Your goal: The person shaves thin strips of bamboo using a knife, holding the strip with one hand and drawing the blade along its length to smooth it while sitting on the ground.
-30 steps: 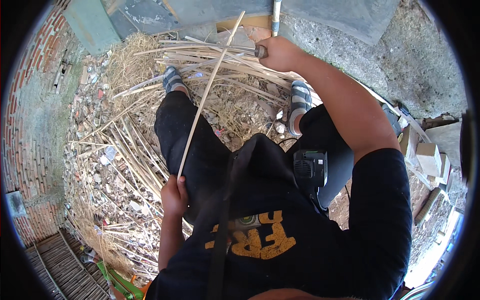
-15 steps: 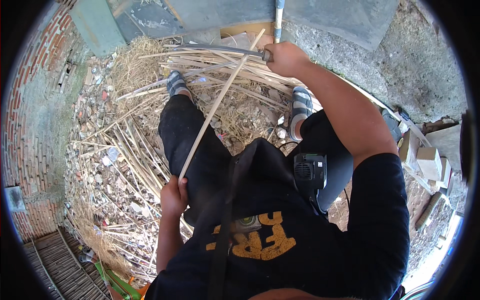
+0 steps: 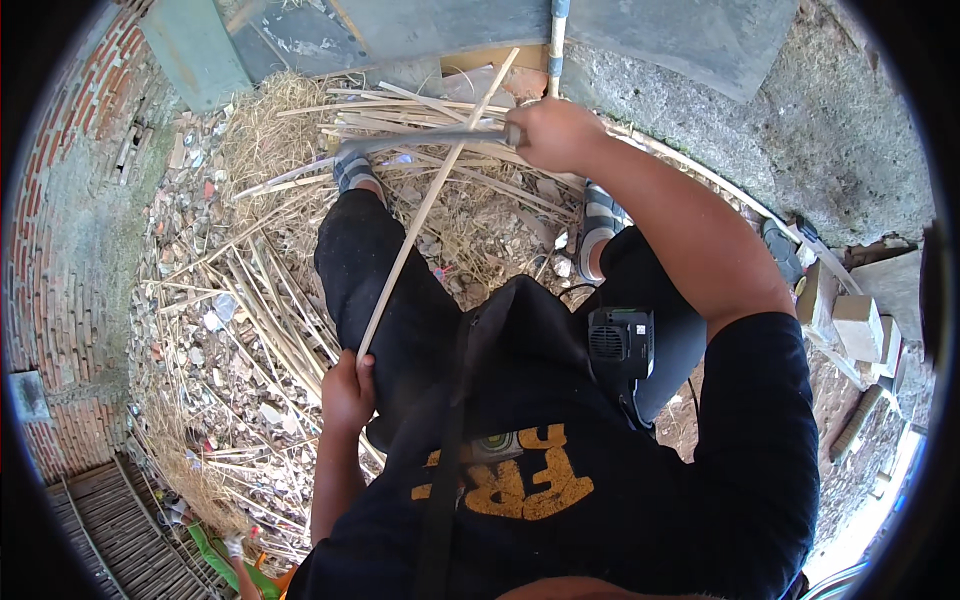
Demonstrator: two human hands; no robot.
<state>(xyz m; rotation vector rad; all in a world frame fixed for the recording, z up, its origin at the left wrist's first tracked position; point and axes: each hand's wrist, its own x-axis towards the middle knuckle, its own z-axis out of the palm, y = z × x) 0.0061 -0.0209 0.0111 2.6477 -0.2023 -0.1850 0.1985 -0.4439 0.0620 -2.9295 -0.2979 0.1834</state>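
Observation:
My left hand (image 3: 348,392) is closed around the near end of a long, pale split-bamboo strip (image 3: 414,228), beside my left thigh. The strip slants away from me to the upper right. Closed on the handle of a machete with a long, slightly curved grey blade (image 3: 420,139), my right hand (image 3: 557,135) is at the far end of my reach. The blade points left, blurred by motion, and crosses over the strip's far part. Whether the edge touches the strip, I cannot tell.
Many cut strips (image 3: 275,300) lie on rubble to my left, with more beyond my feet near dry straw (image 3: 270,130). Brick wall (image 3: 70,250) stands left, a rough concrete wall (image 3: 850,130) at the right. Pale blocks (image 3: 858,325) sit at right. Green cloth (image 3: 235,575) shows at lower left.
My right hand and the machete have come down, nearer to me and slightly left. The strip's far tip has shifted a little left, while my left hand stays in place.

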